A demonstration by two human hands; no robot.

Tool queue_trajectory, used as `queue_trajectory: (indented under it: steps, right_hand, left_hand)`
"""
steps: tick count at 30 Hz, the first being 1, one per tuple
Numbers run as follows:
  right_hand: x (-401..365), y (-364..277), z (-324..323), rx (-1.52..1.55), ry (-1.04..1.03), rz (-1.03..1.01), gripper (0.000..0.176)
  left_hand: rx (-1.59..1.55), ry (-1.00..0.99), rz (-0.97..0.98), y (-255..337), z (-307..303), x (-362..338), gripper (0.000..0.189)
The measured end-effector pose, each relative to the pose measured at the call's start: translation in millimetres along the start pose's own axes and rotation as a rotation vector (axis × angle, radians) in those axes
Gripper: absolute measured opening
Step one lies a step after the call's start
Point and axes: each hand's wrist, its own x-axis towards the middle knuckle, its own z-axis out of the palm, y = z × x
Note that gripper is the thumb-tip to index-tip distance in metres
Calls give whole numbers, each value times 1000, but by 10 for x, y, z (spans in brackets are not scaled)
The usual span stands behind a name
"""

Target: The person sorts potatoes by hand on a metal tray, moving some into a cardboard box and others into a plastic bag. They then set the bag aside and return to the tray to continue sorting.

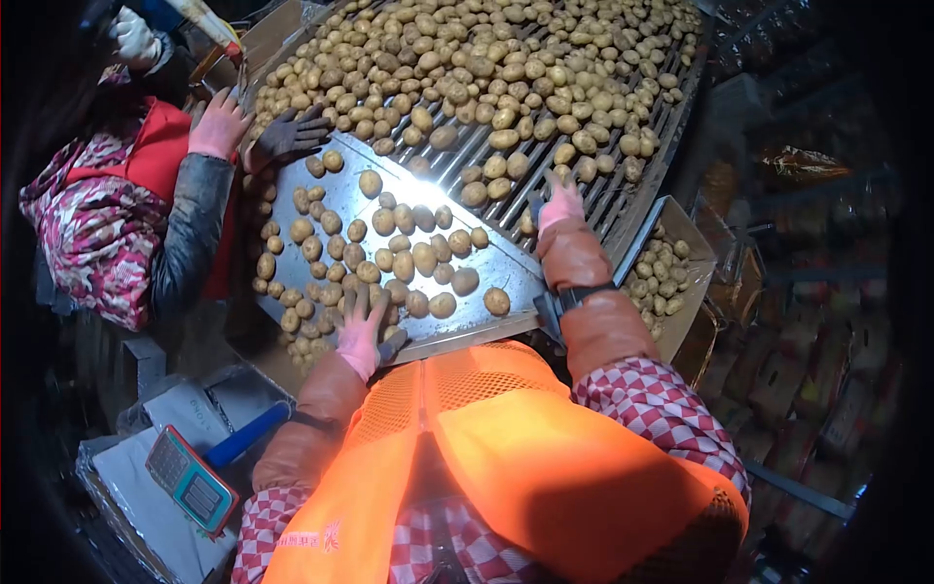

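My left hand [362,336], in a pink glove with grey fingertips, lies with fingers spread at the near edge of a metal sheet [448,346]. Its fingers rest among loose potatoes [424,257] scattered over that sheet. My right hand [560,204], gloved the same way, reaches to the lower edge of a slatted rack [623,219]. Its fingers point away from me, apart, beside a few potatoes; no potato shows inside it. A thick heap of potatoes [486,68] covers the upper part of the rack.
At the left, a co-worker's pink-gloved hand [219,127] and dark-gloved hand [292,136] are by the potatoes. A cardboard box [696,255] of potatoes stands right of the rack. A scale [192,482] with a keypad sits lower left. Crates [778,380] stand in shadow at right.
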Motion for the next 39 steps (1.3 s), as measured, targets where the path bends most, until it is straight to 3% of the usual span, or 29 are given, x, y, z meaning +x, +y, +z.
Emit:
queue_trajectory:
  steps: [2, 3, 4, 5, 6, 7, 8, 10, 11, 12, 14, 16, 18, 19, 21, 23, 24, 25, 26, 27, 28, 30, 31, 32, 33, 34, 36, 38, 39]
  right_hand:
    - [55, 142, 244, -145, -180, 100, 42]
    - [8, 185, 387, -132, -157, 83, 41]
    - [-11, 247, 479, -103, -195, -12, 37]
    - [-56, 265, 483, 50, -374, -28, 31]
    - [-195, 261, 524, -25, -337, -185, 31]
    - [-257, 55, 287, -39, -500, -170, 36]
    - [-305, -25, 175, 66, -533, -91, 42]
    - [-146, 320, 384, 983, -935, 637, 52]
    - [-72, 393, 285, 792, -960, 103, 60]
    - [58, 574, 369, 607, -756, -342, 56]
    - [461, 212, -78, 923, -780, 586, 49]
    - [1129, 859, 403, 1277, -316, 465, 38]
    - [1486, 747, -20, 399, -65, 278, 33]
    - [1510, 605, -149, 404, -69, 279, 33]
    - [1464, 284, -208, -422, -128, 146, 41]
    - [1426, 58, 119, -201, -167, 384, 50]
    - [1301, 73, 428, 203, -24, 558, 51]
    - [1057, 16, 500, -46, -149, 164, 48]
    - [968, 16, 545, -37, -316, 105, 52]
    - [831, 92, 598, -79, -460, -168, 54]
    - [719, -111, 393, -121, -575, -167, 49]
    - [944, -214, 368, 1230, -829, 789, 47]
    - [1259, 211, 711, 1162, -746, 366, 47]
    - [1561, 89, 468, 883, -624, 112, 47]
    - [1957, -29, 425, 1363, -462, 523, 45]
    - [2563, 497, 913, 993, -381, 16, 47]
    - [2883, -95, 222, 682, -297, 216, 53]
    - [3256, -100, 548, 1013, -262, 380, 60]
    - [3613, 194, 986, 229, -374, 165, 70]
  left_hand:
    - [-19, -4, 19, 10, 2, 58, 83]
    - [34, -57, -6, 59, -19, 105, 88]
    - [87, -98, -30, 103, -44, 198, 93]
    - [95, -104, -10, 137, -34, 252, 93]
    - [92, -103, -5, 173, -19, 295, 93]
    - [159, -134, 72, 227, -49, 369, 91]
    - [226, -164, 147, 265, -99, 450, 90]
    - [243, -126, 234, 273, -184, 673, 86]
    - [225, -125, 218, 266, -198, 800, 82]
    - [209, -124, 201, 267, -214, 920, 79]
    - [136, -46, 36, 283, -248, 1068, 79]
    - [135, 44, -145, 190, -172, 1112, 79]
    - [145, 44, -202, 173, -166, 1046, 77]
    - [154, 46, -257, 167, -167, 997, 76]
    - [139, 74, -272, 160, -172, 821, 77]
    - [140, 45, -284, 107, -170, 672, 77]
    - [137, 38, -281, 102, -150, 640, 77]
    - [177, 36, -270, 95, -129, 630, 79]
    - [217, 39, -264, 96, -109, 651, 81]
    - [225, 51, -273, 101, -93, 664, 82]
    - [227, 51, -292, 112, -94, 669, 82]
    - [282, 77, -281, 159, -111, 691, 72]
    - [285, 106, -279, 179, -110, 700, 69]
    - [283, 107, -287, 182, -108, 702, 69]
    - [286, 110, -280, 178, -106, 705, 68]
    - [289, 115, -274, 164, -103, 713, 67]
    - [310, 144, -271, 133, -59, 705, 69]
    - [324, 168, -273, 121, -47, 729, 71]
    - [317, 177, -267, 133, -77, 743, 70]
